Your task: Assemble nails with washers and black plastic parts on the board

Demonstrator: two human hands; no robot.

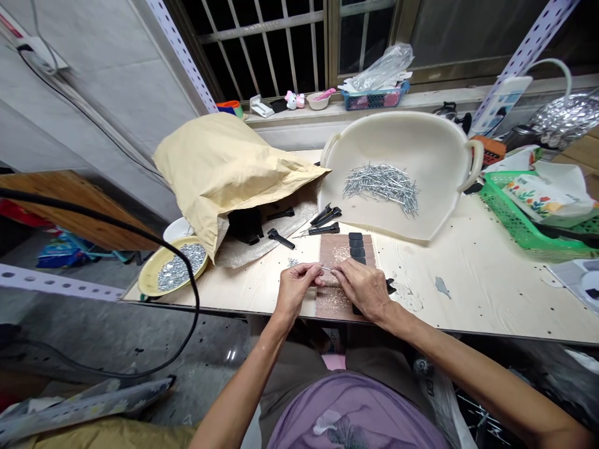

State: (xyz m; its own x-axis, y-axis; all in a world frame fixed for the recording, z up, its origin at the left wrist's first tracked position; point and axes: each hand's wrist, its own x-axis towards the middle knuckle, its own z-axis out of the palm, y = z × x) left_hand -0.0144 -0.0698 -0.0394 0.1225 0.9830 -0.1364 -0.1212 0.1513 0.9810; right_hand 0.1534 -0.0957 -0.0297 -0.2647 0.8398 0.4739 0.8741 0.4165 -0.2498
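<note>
My left hand (294,288) and my right hand (362,288) meet over the near edge of the table, both pinched on a thin metal pin (326,269) held level between them. They hover above a brown board (337,251) that carries a short row of small black plastic pieces (356,248). More black plastic parts (324,221) lie just beyond the board. A pile of silver nails (381,186) rests in a large cream plastic tray (435,149) farther back.
A tan paper sack (219,168) slumps at the back left over a black object (246,226). A yellow plate (148,280) with small silver bits sits at the left edge. A green basket (508,215) stands at the right. A black cable (140,240) loops at left.
</note>
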